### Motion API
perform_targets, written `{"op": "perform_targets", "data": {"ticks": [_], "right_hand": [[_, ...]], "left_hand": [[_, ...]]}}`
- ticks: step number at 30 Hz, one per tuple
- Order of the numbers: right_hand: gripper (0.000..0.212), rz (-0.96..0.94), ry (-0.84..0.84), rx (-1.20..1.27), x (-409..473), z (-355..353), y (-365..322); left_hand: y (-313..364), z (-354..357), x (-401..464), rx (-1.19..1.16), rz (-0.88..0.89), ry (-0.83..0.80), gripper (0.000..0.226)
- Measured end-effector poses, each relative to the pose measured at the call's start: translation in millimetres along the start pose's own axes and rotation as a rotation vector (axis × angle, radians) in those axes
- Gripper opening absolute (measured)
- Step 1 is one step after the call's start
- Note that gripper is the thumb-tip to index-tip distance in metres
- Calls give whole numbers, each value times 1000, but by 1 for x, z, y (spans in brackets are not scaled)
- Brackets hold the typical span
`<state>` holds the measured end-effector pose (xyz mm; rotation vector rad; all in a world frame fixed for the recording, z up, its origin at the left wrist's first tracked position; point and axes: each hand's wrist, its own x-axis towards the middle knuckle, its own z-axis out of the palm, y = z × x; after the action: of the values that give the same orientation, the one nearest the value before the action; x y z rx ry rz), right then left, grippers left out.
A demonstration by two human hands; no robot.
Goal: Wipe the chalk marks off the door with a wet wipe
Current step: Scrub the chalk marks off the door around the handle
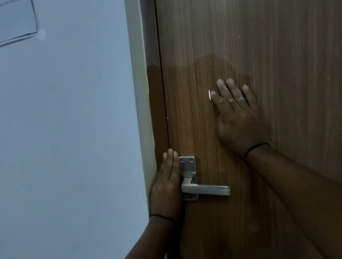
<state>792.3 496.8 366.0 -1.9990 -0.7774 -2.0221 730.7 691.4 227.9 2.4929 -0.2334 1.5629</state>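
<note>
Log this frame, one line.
right hand flat on door, white bit at fingertips | left hand beside handle | wet patch visible

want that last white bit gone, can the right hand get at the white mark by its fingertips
Probably yes. The right hand lies flat on the door with its fingertips right beside the white mark, nothing between them. The left hand rests at the door edge by the handle, out of the way.

hands (238,118): 2 | door (285,49): 1 | handle (206,188): 1 | paper notice (4,20): 1 | wrist bands (255,149): 2
</note>
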Motion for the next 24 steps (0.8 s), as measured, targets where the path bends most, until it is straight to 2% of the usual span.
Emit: {"op": "perform_targets", "data": {"ticks": [5,9,15,20,24], "right_hand": [[46,3,-12,9,-8,0,-1],[46,0,-10,-17,-11,2,0],[49,9,-38,-34,-18,3,-2],[55,27,-160,-66,-39,0,-7],[60,46,-234,-52,-59,-6,-11]], "left_hand": [[4,28,-57,-51,-119,-51,95],[1,39,-93,-43,-148,-115,101],[-1,44,-107,7,-116,-68,91],[-3,47,-123,-25,-82,-19,80],[-2,39,-117,-62,-139,48,65]]}}
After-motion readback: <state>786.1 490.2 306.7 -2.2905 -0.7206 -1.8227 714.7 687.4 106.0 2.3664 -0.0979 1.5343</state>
